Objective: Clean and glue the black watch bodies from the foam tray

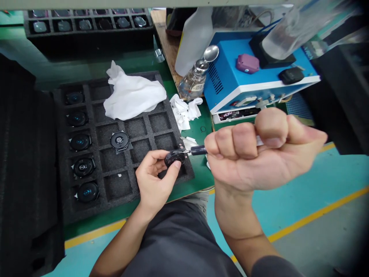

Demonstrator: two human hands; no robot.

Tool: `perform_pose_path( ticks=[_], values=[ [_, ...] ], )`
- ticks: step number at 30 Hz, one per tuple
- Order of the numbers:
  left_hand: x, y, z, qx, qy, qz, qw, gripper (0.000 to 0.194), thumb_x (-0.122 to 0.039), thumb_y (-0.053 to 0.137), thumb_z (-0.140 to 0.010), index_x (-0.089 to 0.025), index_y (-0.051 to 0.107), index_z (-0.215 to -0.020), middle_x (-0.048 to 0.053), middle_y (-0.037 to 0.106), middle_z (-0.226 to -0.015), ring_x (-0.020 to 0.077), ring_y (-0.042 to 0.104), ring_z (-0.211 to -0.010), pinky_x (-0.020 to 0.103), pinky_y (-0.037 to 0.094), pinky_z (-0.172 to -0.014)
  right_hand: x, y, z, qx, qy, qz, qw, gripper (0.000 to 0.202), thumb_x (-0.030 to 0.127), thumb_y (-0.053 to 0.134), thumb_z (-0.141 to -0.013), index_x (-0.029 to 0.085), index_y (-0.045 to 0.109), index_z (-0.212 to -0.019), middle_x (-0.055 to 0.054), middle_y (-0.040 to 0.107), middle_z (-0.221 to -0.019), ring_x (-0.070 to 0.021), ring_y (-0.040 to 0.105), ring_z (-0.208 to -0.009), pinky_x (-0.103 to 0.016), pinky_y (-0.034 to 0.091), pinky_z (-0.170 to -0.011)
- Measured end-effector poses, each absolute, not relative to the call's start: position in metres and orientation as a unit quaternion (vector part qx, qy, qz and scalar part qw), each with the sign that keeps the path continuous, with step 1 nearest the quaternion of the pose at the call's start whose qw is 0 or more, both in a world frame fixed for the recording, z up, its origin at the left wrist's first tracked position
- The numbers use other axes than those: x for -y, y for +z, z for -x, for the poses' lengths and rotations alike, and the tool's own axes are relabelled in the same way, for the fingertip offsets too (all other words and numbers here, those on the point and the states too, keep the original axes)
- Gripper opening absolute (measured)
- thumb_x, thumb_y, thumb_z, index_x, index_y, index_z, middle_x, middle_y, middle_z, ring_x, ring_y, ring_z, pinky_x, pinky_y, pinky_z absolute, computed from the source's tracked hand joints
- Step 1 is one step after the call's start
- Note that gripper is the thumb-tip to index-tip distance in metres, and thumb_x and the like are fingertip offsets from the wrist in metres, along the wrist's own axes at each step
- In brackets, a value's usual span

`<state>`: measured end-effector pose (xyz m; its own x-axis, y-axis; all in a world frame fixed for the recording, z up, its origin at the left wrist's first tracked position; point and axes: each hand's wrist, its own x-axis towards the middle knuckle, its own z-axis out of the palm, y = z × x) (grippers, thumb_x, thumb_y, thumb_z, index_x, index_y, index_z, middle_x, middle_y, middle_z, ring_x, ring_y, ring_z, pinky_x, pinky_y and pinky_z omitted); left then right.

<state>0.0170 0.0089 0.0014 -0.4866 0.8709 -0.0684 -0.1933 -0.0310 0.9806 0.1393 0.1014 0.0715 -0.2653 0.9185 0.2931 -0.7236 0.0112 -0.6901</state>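
Note:
My left hand (157, 182) pinches a round black watch part (173, 157) between thumb and fingers, above the lower right corner of a black foam tray (117, 165). Wrapped in a fist, my right hand (250, 154) holds a dark-handled tool (198, 150) whose thin metal tip meets the edge of the watch part. Another round watch piece (119, 141) lies in the tray's second column. Several round watch pieces fill the left column, one of them a dark disc (80, 142). A white cloth (134, 94) is draped over the tray's upper compartments.
Crumpled white tissues (184, 111) lie right of the tray. Behind them stand a glass bottle (193, 82), a white bottle (194, 42) and a blue box (239, 77) with a purple case (247, 63) on it. Another foam tray (89, 36) is at the back left.

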Motion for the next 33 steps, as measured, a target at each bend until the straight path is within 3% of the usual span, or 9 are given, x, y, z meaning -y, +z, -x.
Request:
perform_pose_path(
  ticks=[19, 26, 33],
  values=[
    [-0.011, -0.001, -0.014, -0.535, 0.670, -0.292, 0.423, 0.022, -0.015, 0.083, -0.077, -0.018, 0.066, -0.091, -0.002, 0.069, -0.083, 0.0079, 0.068, -0.073, 0.014, 0.055, -0.068, -0.101, 0.074, -0.142, 0.376, 0.687, 0.140, 0.605, 0.044, 0.040, 0.046, -0.091, 0.023, 0.017, -0.062, 0.009, 0.009, -0.043, -0.0080, 0.007, -0.039, -0.025, 0.023, -0.041],
    [-0.010, 0.001, -0.009, -0.546, 0.637, -0.355, 0.413, 0.034, -0.026, 0.075, -0.087, -0.021, 0.069, -0.120, 0.006, 0.073, -0.108, 0.0162, 0.070, -0.096, 0.024, 0.057, -0.084, -0.095, 0.084, -0.151, 0.375, 0.688, 0.165, 0.599, 0.053, 0.047, 0.061, -0.092, 0.024, 0.022, -0.063, 0.011, 0.005, -0.045, -0.0092, 0.005, -0.041, -0.027, 0.022, -0.043],
    [-0.008, 0.004, -0.010, -0.547, 0.619, -0.349, 0.441, 0.020, -0.025, 0.077, -0.085, -0.018, 0.072, -0.103, 0.006, 0.075, -0.096, 0.0164, 0.071, -0.087, 0.024, 0.057, -0.080, -0.096, 0.075, -0.143, 0.400, 0.674, 0.134, 0.606, 0.048, 0.043, 0.056, -0.092, 0.024, 0.023, -0.063, 0.011, 0.007, -0.042, -0.0088, 0.003, -0.038, -0.027, 0.023, -0.042]
  ],
)
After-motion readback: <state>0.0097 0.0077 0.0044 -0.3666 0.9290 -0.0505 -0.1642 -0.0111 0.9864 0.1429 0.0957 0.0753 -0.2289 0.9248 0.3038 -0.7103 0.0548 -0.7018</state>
